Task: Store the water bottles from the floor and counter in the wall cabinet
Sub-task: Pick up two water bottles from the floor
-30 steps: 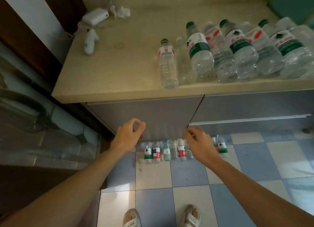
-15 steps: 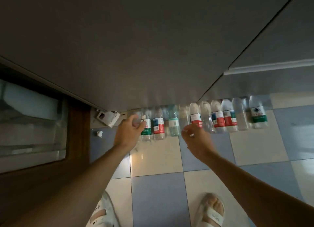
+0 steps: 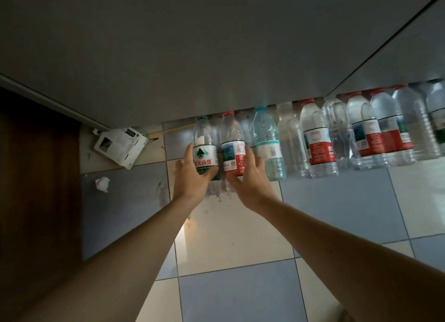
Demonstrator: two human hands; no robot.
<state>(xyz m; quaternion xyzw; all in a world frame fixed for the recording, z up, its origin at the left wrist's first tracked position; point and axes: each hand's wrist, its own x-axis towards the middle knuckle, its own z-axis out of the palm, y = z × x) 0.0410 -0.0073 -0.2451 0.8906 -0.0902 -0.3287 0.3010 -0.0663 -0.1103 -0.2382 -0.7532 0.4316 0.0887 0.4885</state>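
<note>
A row of clear plastic water bottles stands on the tiled floor against the foot of the grey base cabinet (image 3: 216,56). My left hand (image 3: 192,177) grips the leftmost bottle, the green-labelled one (image 3: 203,150). My right hand (image 3: 250,179) curls round the red-and-white-labelled bottle (image 3: 232,153) beside it. To the right stand a teal-capped bottle (image 3: 267,143) and several more red-labelled and plain bottles (image 3: 320,143). The wall cabinet and the counter are out of view.
A white cardboard box (image 3: 120,145) lies on the floor left of the bottles, with a crumpled white scrap (image 3: 102,184) nearby. A dark wooden panel (image 3: 38,177) stands at the left. Blue and white floor tiles (image 3: 240,237) stretch toward me.
The view has dropped from the counter to the floor and moved closer. Both hands have gone from hovering by the bottles to closing round the two leftmost ones.
</note>
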